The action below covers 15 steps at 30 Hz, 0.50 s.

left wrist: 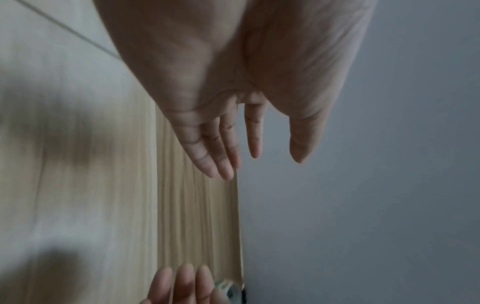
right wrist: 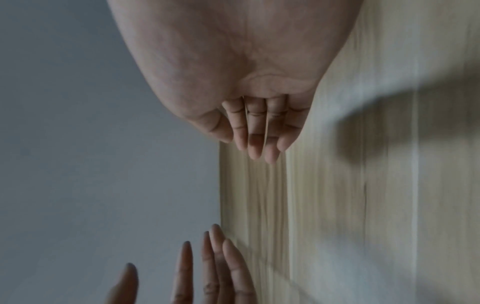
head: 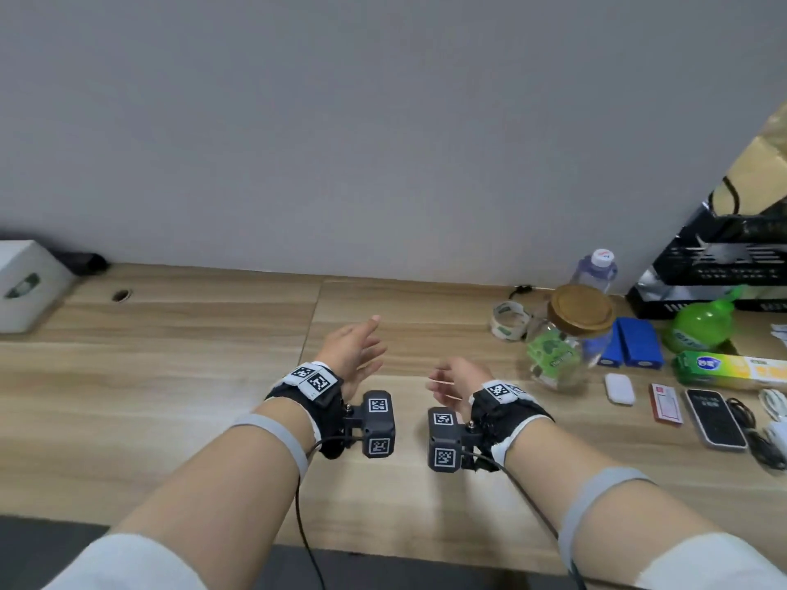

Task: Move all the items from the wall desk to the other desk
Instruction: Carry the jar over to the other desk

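Observation:
Both my hands hover over the middle of the wooden wall desk (head: 191,376), palms facing each other, holding nothing. My left hand (head: 357,347) has straight, spread fingers (left wrist: 223,156). My right hand (head: 451,376) has relaxed fingers (right wrist: 255,142). Items cluster at the desk's right: a roll of tape (head: 509,319), a glass jar with a cork lid (head: 566,338), a water bottle (head: 596,268), blue boxes (head: 634,342), a green bottle (head: 702,325), a green-yellow carton (head: 728,370), a small white pad (head: 619,388), a red-white card (head: 666,404) and a phone (head: 715,419).
A grey wall (head: 383,121) backs the desk. A white box (head: 25,283) sits at the far left, with a cable hole (head: 121,295) near it. A black bag (head: 724,266) stands at the far right, cables (head: 766,436) beside the phone.

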{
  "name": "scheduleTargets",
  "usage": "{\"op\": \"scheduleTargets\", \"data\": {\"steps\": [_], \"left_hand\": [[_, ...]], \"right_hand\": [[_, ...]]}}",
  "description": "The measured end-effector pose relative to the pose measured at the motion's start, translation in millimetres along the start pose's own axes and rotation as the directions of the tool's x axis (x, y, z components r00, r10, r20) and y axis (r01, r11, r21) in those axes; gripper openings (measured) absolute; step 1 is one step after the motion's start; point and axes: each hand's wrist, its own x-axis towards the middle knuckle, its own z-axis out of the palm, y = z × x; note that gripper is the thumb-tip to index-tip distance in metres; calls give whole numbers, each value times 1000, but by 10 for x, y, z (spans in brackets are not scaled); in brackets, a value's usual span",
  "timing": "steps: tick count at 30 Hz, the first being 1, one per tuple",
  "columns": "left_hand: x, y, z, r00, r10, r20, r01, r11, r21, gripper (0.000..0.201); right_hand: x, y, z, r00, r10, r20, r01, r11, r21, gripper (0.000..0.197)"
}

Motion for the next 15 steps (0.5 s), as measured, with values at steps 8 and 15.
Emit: {"op": "scheduleTargets", "data": {"steps": [8,15], "left_hand": [[-603,525,-2393,970,150,-193,-191,958,-213,28],[-914,728,-3981,909,185,-374,-294,920,-259,15]], "right_hand": [[-713,203,2294,961,-81,266,124,981,-149,19],[-1007,527,3822,908,-58,415,189,941,-282,16]]}}
